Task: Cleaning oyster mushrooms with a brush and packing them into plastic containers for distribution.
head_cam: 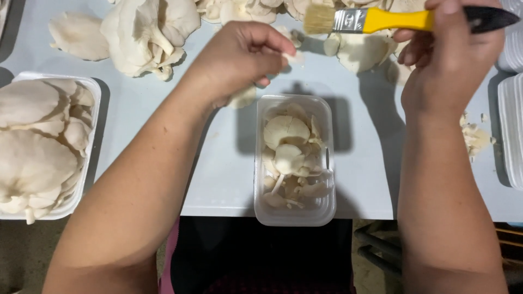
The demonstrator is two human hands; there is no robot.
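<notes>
My right hand grips a paintbrush with a yellow and black handle, its pale bristles pointing left over the table. My left hand is closed around a small pale mushroom piece, just above a clear plastic tub. The tub stands at the table's near edge between my arms and holds several white oyster mushrooms.
A white foam tray heaped with oyster mushrooms sits at the left. Loose mushroom clusters lie along the far side of the pale table. Stacked white trays stand at the right, with mushroom scraps beside them.
</notes>
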